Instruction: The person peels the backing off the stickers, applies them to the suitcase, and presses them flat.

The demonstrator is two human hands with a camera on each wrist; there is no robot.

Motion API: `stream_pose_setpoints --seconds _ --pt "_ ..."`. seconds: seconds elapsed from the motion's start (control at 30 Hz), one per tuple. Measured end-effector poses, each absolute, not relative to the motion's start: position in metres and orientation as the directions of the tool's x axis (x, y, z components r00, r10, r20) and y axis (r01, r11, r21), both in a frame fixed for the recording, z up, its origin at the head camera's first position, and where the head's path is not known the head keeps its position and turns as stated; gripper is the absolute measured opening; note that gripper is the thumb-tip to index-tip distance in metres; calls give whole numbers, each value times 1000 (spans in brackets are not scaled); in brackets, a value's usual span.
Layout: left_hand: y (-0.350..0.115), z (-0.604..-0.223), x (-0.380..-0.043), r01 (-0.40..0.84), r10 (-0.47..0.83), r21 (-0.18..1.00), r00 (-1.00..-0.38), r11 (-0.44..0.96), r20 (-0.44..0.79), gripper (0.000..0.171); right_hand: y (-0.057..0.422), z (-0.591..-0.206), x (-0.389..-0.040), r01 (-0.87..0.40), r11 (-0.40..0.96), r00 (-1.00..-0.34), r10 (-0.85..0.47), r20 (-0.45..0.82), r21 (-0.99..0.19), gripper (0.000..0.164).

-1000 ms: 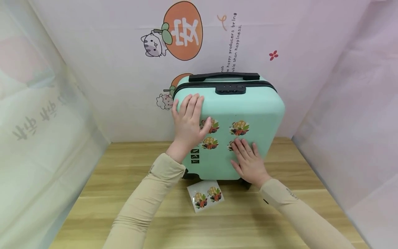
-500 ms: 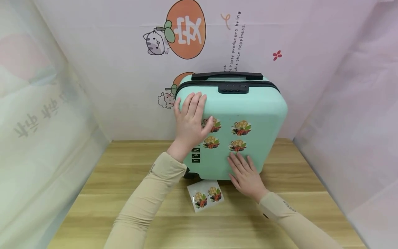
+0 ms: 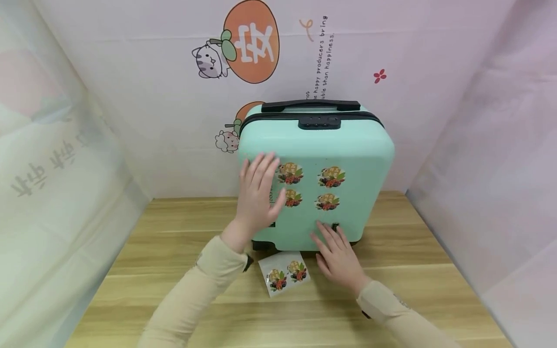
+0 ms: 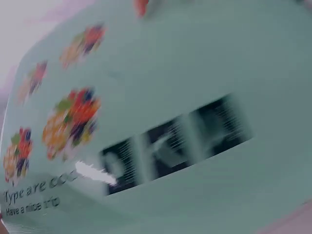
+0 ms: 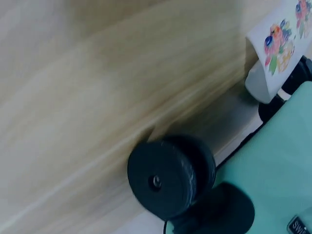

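A mint-green suitcase [image 3: 300, 227] stands upright on the wooden table, its black handle [image 3: 311, 104] on top. Two rows of round fruit stickers [image 3: 331, 177] are stuck on its front. My left hand [image 3: 256, 195] lies over the left part of that front, fingers extended, partly covering black printed squares [image 4: 168, 146] that show in the left wrist view. Low on the right, my right hand [image 3: 339, 256] has its straight fingers at the suitcase front, below the lower right sticker. A white sticker sheet [image 3: 285, 273] with two fruit stickers lies in front of the suitcase.
Black wheels [image 5: 165, 175] stick out under the suitcase in the right wrist view. Behind it hangs a pale printed cloth [image 3: 174, 111] with cartoon fruit, and more cloth closes both sides. Wooden table surface [image 3: 183, 227] spreads around the suitcase.
My right hand has slid down off the lower right sticker, uncovering it. The left hand has dropped from the upper left edge to lower on the front, baring the upper left sticker.
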State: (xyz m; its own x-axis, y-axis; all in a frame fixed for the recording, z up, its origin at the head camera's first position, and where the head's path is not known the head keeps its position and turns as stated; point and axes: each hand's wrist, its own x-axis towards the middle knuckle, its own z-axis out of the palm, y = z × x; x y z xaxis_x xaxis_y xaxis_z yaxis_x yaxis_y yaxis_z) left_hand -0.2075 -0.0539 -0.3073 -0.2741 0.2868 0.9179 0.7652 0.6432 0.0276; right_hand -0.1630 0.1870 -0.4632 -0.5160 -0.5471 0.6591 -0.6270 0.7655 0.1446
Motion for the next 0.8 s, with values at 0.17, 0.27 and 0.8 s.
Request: stream_pose_setpoints --seconds 0.17,0.27,0.8 --pt "-64 -351 -188 786 319 38 -294 618 901 57 180 -469 -159 -649 749 -480 -537 694 131 46" --pt "-72 -376 -179 783 333 62 -333 618 882 56 174 -473 -156 -665 737 -473 -541 696 121 47" --pt "-99 -468 -148 677 430 193 -634 711 643 51 144 -494 -139 -631 772 -720 -547 427 -78 51"
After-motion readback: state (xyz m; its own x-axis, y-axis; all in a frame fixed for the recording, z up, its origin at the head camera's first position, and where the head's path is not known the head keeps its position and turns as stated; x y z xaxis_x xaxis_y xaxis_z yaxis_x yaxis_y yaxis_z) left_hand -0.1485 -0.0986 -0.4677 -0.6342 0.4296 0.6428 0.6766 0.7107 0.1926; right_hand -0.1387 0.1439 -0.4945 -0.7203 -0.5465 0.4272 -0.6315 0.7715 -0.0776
